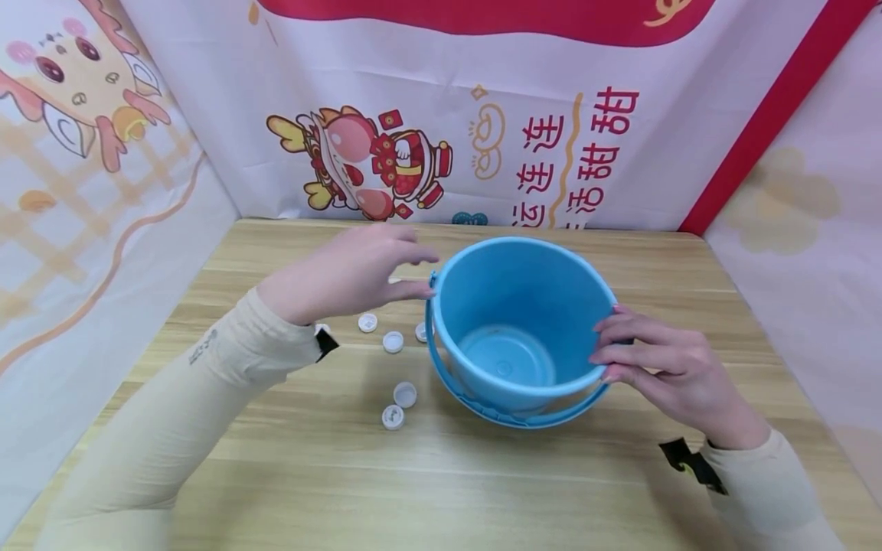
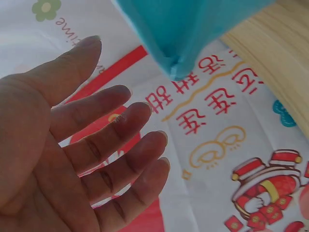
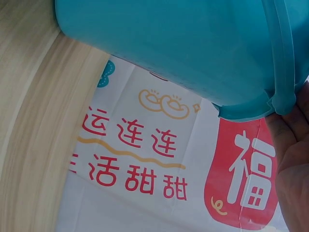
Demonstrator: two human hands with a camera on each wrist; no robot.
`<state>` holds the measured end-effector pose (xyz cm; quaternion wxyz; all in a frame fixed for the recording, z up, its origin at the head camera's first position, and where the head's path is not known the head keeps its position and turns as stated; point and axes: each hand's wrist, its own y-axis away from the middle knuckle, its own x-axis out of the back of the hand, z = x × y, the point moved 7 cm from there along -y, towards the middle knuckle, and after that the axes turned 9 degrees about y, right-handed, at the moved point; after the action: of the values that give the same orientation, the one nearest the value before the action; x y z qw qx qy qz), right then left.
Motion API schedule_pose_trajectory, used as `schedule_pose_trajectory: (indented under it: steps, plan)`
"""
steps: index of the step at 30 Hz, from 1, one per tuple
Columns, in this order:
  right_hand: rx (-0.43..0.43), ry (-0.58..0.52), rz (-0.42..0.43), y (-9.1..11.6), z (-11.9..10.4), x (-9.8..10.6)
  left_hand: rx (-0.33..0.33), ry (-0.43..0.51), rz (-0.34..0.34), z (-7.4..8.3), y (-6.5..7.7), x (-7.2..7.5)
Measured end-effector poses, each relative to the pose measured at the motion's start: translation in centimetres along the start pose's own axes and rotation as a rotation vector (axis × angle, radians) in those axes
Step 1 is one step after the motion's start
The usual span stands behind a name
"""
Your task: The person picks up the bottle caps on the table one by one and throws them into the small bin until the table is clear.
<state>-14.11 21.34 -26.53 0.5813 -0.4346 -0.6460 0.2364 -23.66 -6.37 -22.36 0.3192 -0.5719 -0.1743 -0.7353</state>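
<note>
A blue plastic bucket point(image 1: 517, 287) stands on the wooden table, its mouth tilted toward the head camera and nothing visible inside. Its blue handle point(image 1: 506, 418) hangs down along the near side. At the right rim, my right hand point(image 1: 671, 371) grips the bucket, with fingertips over the edge beside the handle joint point(image 3: 282, 100). My left hand point(image 1: 361, 268) hovers by the left rim, fingers spread and holding nothing; the left wrist view shows a gap between its fingers point(image 2: 140, 113) and the bucket. Several white bottle caps lie left of the bucket, including one cap point(image 1: 405, 394) near the front.
The wooden table point(image 1: 331, 490) runs back to a white printed cloth point(image 1: 427, 84) with red characters and cartoon figures. Similar cloth walls rise along the left side point(image 1: 76, 199) and the right side point(image 1: 799, 207).
</note>
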Motion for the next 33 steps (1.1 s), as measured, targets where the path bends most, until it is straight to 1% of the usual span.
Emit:
schedule_pose_trajectory:
  steps: [3, 7, 13, 16, 17, 21, 26, 30, 33]
  plan:
    - [-0.003, -0.002, 0.008, 0.0, 0.1, -0.1, 0.042, 0.008, 0.009, -1.3, 1.9, -0.9]
    - [-0.013, -0.008, 0.013, 0.0, 0.2, -0.1, 0.058, 0.014, 0.027, -2.8, 4.2, -2.7]
    - [-0.031, -0.028, 0.022, -0.1, 0.2, -0.1, 0.093, 0.044, 0.048, -4.2, 7.8, -6.3]
    - [-0.036, -0.043, 0.034, -0.2, 0.2, -0.1, 0.118, 0.049, 0.041, -4.4, 9.1, -8.2]
    - [-0.036, -0.045, 0.038, -0.2, 0.2, -0.1, 0.12, 0.051, 0.037, -4.5, 9.4, -8.8]
    - [-0.035, -0.05, 0.056, -0.2, 0.2, 0.0, 0.173, 0.076, 0.003, -4.5, 10.3, -11.0]
    - [-0.037, -0.066, 0.07, -0.2, 0.2, -0.1, 0.223, 0.093, -0.012, -4.6, 11.1, -13.4]
    - [-0.042, -0.071, 0.074, -0.2, 0.3, -0.2, 0.241, 0.116, -0.031, -4.5, 11.4, -15.1]
    - [-0.044, -0.072, 0.073, -0.1, 0.4, -0.4, 0.252, 0.138, -0.031, -4.3, 11.3, -15.9]
